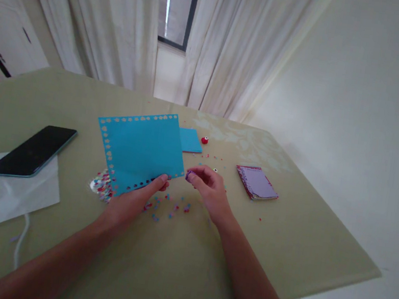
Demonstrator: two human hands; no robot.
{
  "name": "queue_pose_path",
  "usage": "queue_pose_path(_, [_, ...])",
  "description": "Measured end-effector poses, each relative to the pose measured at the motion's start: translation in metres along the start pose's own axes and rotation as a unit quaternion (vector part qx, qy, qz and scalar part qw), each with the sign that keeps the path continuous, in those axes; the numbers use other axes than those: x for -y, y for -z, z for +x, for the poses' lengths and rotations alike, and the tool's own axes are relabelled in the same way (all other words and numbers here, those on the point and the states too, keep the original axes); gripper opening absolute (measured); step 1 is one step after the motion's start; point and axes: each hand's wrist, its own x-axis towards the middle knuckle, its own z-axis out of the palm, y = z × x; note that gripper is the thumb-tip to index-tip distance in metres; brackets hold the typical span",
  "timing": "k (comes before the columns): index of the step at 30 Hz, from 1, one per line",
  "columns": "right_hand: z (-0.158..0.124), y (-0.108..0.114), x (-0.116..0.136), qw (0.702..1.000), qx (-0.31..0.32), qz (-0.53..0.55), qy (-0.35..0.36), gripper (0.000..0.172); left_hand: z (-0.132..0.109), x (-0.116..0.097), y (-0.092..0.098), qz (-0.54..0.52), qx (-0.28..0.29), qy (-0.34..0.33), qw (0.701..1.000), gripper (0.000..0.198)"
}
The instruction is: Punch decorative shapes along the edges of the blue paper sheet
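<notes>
My left hand grips a blue sheet of paper by its lower edge, thumb on top, holding it raised above the table. Small punched shapes run along the sheet's top, left and bottom edges; the right edge looks mostly plain. In my right hand, closed fingers pinch a small purple craft punch, mostly hidden by the fingers. It is close beside the sheet's lower right corner; I cannot tell whether they touch. Coloured paper bits lie scattered below the hands, and a heap of confetti is partly behind the sheet.
More blue paper lies behind the held sheet, near a red punch. A stack of purple and red paper rests at the right. At the left, a phone lies partly on white paper, beside a white cable.
</notes>
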Motion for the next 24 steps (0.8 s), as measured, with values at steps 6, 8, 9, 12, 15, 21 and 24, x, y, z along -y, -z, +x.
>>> queue_pose_path(6, [0.005, 0.010, -0.014, 0.975, -0.018, -0.219, 0.034, 0.023, 0.000, -0.011, 0.005, 0.052, -0.022, 0.004, 0.998, 0.044])
queue_pose_path(8, [0.005, 0.010, -0.019, 0.945, -0.014, -0.320, 0.058, 0.020, 0.001, -0.017, 0.009, 0.050, -0.027, -0.019, 0.998, 0.038])
queue_pose_path(9, [0.006, 0.011, -0.022, 0.930, -0.011, -0.362, 0.071, 0.019, 0.003, -0.019, 0.012, 0.043, -0.025, -0.032, 0.998, 0.035])
queue_pose_path(12, [0.008, 0.012, -0.029, 0.891, -0.019, -0.442, 0.099, 0.022, 0.010, -0.017, 0.019, 0.025, -0.028, -0.061, 0.997, 0.033])
queue_pose_path(15, [0.010, 0.007, -0.030, 0.861, -0.059, -0.493, 0.109, 0.030, 0.018, -0.008, 0.019, 0.011, -0.049, -0.042, 0.998, 0.036])
queue_pose_path(21, [0.004, -0.031, -0.021, 0.846, 0.063, -0.494, 0.189, 0.046, 0.020, -0.005, 0.006, -0.144, -0.033, -0.081, 0.986, 0.033])
queue_pose_path(24, [0.001, -0.041, -0.018, 0.840, 0.091, -0.502, 0.183, 0.044, 0.017, -0.009, 0.004, -0.159, -0.015, -0.102, 0.982, 0.033])
